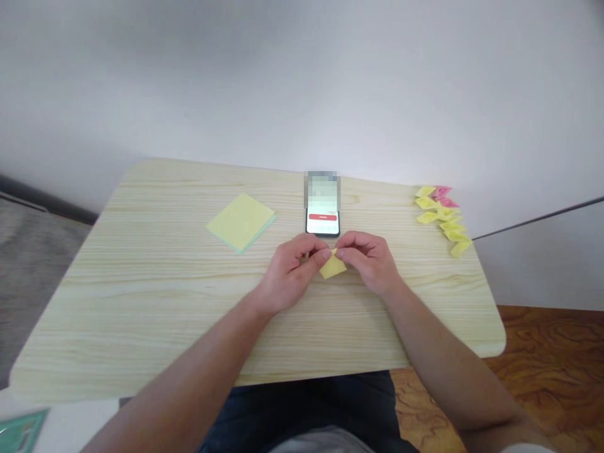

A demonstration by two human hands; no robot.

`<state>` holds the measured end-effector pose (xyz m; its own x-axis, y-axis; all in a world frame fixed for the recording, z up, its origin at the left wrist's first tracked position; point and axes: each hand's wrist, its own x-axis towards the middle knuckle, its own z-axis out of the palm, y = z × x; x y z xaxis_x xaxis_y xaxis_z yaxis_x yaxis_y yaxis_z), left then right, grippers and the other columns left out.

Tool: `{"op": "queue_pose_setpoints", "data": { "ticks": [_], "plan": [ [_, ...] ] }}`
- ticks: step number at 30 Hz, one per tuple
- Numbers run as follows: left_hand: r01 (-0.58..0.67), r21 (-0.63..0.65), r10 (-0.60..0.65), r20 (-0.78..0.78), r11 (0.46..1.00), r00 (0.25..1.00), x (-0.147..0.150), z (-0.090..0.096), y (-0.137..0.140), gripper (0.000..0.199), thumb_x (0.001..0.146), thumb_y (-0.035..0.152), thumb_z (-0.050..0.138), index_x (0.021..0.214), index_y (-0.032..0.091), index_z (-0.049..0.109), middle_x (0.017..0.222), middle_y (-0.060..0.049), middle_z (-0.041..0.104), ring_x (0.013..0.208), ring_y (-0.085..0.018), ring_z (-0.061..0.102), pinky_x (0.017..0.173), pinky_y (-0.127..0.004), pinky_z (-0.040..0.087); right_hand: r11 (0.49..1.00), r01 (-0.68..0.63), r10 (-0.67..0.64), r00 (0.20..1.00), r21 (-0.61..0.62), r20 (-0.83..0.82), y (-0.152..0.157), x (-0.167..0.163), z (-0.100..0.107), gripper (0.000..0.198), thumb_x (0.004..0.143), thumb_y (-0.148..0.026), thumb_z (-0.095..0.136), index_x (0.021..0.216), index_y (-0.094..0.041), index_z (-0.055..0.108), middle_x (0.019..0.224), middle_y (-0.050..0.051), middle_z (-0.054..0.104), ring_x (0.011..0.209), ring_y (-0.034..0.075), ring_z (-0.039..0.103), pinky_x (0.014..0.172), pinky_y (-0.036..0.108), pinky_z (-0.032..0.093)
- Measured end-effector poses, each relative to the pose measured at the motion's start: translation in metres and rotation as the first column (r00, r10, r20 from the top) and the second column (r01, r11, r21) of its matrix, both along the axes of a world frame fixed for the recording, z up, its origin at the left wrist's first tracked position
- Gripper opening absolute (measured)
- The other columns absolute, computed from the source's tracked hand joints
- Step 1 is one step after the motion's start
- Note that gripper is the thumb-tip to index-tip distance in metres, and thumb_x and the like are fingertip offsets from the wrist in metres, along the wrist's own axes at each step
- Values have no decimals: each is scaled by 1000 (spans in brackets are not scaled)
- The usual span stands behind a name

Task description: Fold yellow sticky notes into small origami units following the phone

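Observation:
A small folded piece of yellow paper [333,268] is pinched between my two hands over the middle of the table. My left hand [293,269] grips its upper left edge between thumb and forefinger. From the other side my right hand [368,259] holds the upper right edge in the same kind of pinch. The fingertips of both hands nearly meet at the paper's top, and they hide part of its folds. Just beyond the hands lies a phone [323,223] with a lit screen, its upper part blurred out.
Left of the phone lies a stack of square paper [241,221], yellow on top with green below. Several folded yellow paper pieces [427,218] and pink ones [446,200] cluster at the right edge of the wooden table [155,302]. A wall [302,88] borders the table's far side.

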<state>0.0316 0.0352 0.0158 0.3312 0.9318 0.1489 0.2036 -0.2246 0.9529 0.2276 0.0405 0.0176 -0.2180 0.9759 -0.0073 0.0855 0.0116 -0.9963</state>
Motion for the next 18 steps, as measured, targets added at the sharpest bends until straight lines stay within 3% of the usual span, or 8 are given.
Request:
{"op": "queue_pose_setpoints", "data": {
  "ticks": [4,8,13,18],
  "plan": [
    [-87,137,91,-23,987,996,1,0,-2,14,90,29,70,100,19,68,86,-2,63,80,-15,56,74,-30,45,998,41,-40,999,-57,11,1,-1,0,11,82,-27,74,75,-19,72,60,-4,57,56,10,44,54,26,33],
    [-111,269,124,-33,957,992,2,0,-3,8,87,25,72,93,20,70,88,-3,67,85,-17,61,79,-32,48,993,49,-50,999,-112,-9,2,-2,-1,11,79,-27,74,73,-18,71,55,-5,53,51,9,39,50,25,29],
    [-134,320,164,-68,938,984,2,0,-3,6,90,24,68,92,21,73,88,-5,71,87,-19,64,81,-34,51,992,58,-57,998,-108,5,2,-1,-1,12,79,-29,75,73,-19,72,60,-3,60,55,11,47,53,26,35],
    [-148,320,177,-64,936,982,2,1,-3,6,90,23,68,91,20,74,87,-5,72,86,-19,65,80,-34,52,995,51,-51,999,-80,8,1,-3,-3,12,79,-29,75,75,-18,71,59,-4,58,52,9,43,50,24,33]
  ]
}}
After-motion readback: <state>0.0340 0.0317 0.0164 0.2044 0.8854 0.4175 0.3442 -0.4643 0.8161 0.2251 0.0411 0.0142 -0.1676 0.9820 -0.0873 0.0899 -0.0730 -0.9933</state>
